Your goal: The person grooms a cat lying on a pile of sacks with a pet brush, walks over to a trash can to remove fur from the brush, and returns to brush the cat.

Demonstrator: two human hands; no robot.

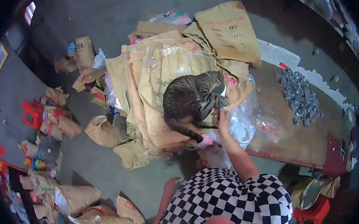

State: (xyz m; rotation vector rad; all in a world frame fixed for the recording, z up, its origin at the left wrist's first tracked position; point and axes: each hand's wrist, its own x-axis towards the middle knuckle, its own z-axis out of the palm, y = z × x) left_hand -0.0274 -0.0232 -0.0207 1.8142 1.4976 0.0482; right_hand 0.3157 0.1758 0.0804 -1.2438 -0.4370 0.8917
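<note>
B&W checkered top [223,194] nearest cam. Tabby cat [186,98] curled atop printed kraft sacks [149,74], mostly L of R hand [223,118], forepaws [222,99] just fwd. Fingers bunched narrow, contents unclear. L hand [173,183] low beside torso; can't tell spread.

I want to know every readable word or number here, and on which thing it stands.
"JS High-": paper sack under the cat
"Name": same sack
"Size": same sack
"Qu": same sack
"EA": bag at left
Too blurred: other print, including most on the top-right sack.
</note>
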